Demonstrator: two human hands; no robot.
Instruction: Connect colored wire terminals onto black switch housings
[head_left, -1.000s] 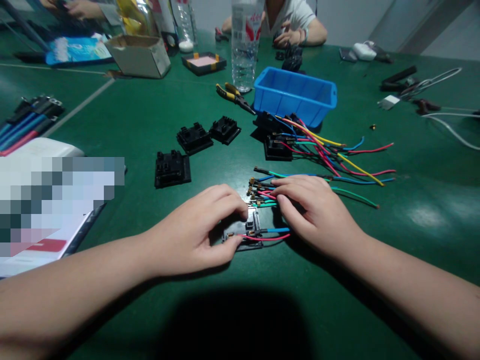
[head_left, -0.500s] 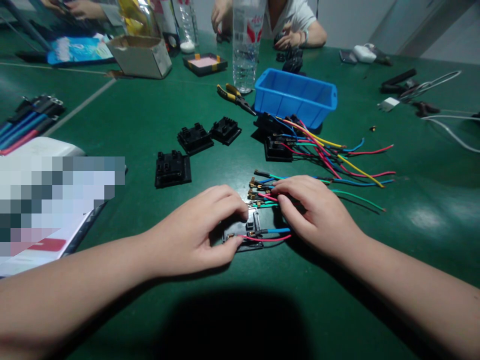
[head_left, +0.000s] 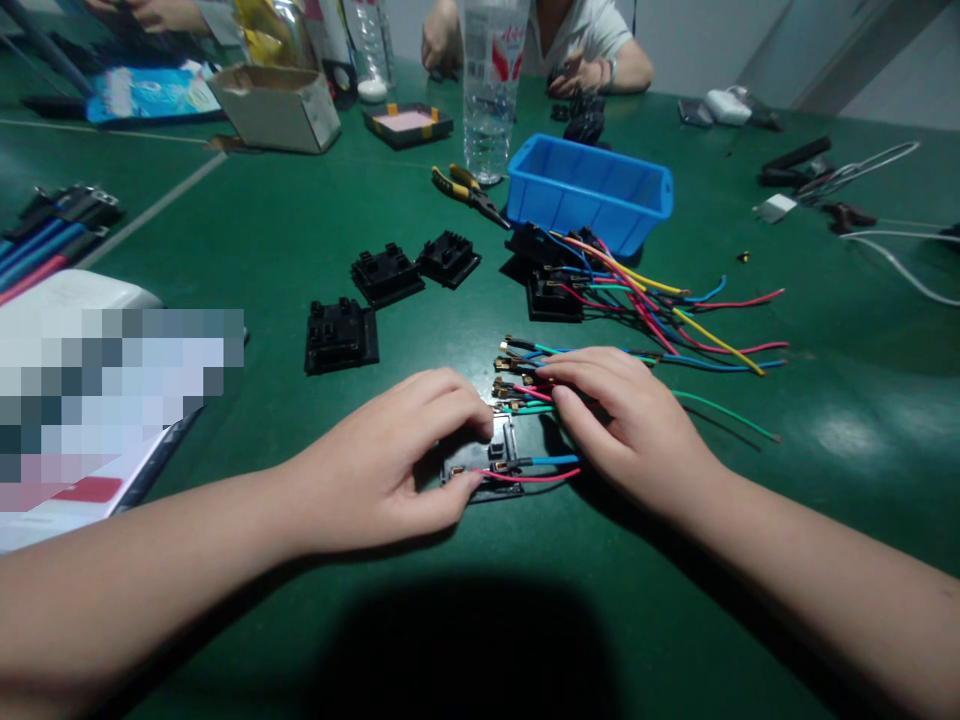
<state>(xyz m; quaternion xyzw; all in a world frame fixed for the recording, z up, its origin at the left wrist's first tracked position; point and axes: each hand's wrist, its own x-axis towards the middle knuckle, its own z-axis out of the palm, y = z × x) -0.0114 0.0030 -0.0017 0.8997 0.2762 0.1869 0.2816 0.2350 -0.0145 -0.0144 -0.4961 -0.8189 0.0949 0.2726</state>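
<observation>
My left hand (head_left: 401, 460) is closed around the left side of a black plastic socket module (head_left: 499, 485) lying on the table, thumb at the near edge and fingers at the far edge. A blue wire (head_left: 553, 460) and a red wire (head_left: 551, 478) run rightward from metal contacts on it. My right hand (head_left: 626, 410) is over a row of loose wires with brass terminals (head_left: 504, 388), thumb and forefinger pinched at a wire there. Which wire is partly hidden by the fingers. A green wire (head_left: 724, 412) sticks out beyond the hand.
Several black modules (head_left: 341, 335) lie beyond my left hand. Wired modules (head_left: 555, 297) lie by a blue bin (head_left: 592, 195). Pliers (head_left: 469, 190), a water bottle (head_left: 489, 120) and a cardboard box (head_left: 281, 110) stand farther back. A notebook-like stack (head_left: 90, 290) is left. Another person's hand (head_left: 577, 75) is across the table.
The free end of the green wire beyond my right hand has swung slightly toward me and right. Wire terminals by the right fingertips have shifted slightly. My left hand keeps its hold on the module.
</observation>
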